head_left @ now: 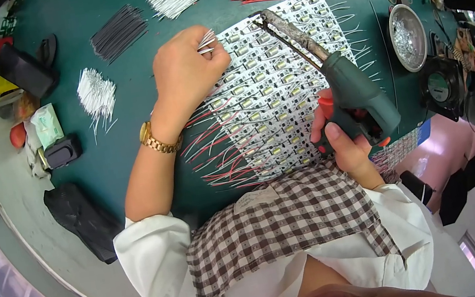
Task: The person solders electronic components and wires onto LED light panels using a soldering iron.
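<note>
Soldering gun [343,84] gripped in right hand [339,140]; left hand [186,73] pinches white wires [206,40] over board panel [269,91].

The soldering gun [352,91] is dark green with orange-red trigger, the circuit board panel [267,76] white with red and white wires, the apron [284,215] brown-and-white checked, the table [120,104] dark green.
</note>
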`<state>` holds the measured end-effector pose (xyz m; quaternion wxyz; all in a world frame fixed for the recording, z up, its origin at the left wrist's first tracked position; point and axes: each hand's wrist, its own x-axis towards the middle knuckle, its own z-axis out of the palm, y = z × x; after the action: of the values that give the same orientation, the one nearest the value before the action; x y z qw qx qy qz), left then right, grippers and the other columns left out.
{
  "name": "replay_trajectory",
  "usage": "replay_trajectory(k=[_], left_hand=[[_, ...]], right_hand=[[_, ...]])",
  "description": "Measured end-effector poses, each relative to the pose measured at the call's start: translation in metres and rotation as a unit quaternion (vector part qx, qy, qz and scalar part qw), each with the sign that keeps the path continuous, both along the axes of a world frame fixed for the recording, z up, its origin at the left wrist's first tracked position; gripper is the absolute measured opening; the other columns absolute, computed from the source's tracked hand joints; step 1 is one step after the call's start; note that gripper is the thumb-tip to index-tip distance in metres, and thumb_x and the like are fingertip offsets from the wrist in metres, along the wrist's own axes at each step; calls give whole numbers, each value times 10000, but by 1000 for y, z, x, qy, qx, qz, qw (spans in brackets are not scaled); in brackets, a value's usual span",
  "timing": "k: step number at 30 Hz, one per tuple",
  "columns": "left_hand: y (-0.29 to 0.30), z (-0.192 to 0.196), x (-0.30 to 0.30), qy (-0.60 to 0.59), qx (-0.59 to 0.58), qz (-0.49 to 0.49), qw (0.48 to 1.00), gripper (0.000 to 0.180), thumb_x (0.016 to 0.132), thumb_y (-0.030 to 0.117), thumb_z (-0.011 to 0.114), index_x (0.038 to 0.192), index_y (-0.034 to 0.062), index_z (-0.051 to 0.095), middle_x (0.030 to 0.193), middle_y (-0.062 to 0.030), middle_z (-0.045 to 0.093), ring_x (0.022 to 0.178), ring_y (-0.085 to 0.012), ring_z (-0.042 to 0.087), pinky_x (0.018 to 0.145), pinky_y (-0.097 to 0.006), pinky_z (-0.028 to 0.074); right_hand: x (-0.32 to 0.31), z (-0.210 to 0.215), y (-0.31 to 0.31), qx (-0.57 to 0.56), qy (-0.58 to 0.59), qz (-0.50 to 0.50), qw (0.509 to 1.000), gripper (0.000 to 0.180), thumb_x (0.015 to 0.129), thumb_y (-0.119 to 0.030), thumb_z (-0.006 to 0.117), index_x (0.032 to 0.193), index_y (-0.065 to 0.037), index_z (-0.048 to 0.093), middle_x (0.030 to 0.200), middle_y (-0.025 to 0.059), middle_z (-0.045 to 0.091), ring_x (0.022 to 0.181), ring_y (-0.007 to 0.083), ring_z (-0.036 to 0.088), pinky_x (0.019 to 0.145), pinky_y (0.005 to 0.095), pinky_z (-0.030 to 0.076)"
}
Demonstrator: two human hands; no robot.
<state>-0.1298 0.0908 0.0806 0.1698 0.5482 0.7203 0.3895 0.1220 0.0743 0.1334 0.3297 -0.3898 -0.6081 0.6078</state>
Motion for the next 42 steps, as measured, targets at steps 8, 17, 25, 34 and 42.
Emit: replay_trajectory(k=[8,17,25,34,42], left_hand=[[-9,6,-8,50,15,-29,998,121,770,138,655,794,35,599,676,-88,592,570,-183,566,549,-300,441],[-24,52,-24,-116,84,45,989,108,832,102,658,844,3,615,700,-47,594,620,-88,544,590,-243,448],[-16,9,14,-49,3,-29,998,79,718,93,658,748,20,649,716,-121,630,606,-234,617,579,-313,479],[-12,6,17,8,-10,-18,1000,86,695,113,640,725,34,626,684,-120,610,616,-289,596,579,-369,471],[-13,1,14,14,15,-27,999,62,713,73,634,741,20,614,643,-59,598,550,-113,553,551,-248,446]], right_hand=[[3,-5,0,-3,22,26,999,448,840,-161,577,1226,38,466,726,102,568,599,146,545,560,264,435],[18,-11,-1,20,46,31,998,389,844,-31,577,1213,11,463,823,88,583,661,129,562,603,271,468],[22,-14,-9,-7,11,56,998,252,832,-74,609,1072,-19,561,807,57,600,669,140,584,615,286,478],[32,-29,-9,94,-143,139,975,367,842,-67,574,1200,-31,504,849,71,591,686,123,571,633,274,483],[22,-19,-8,120,-173,122,970,285,828,-44,579,1109,-13,539,813,53,600,665,114,576,610,265,485]])
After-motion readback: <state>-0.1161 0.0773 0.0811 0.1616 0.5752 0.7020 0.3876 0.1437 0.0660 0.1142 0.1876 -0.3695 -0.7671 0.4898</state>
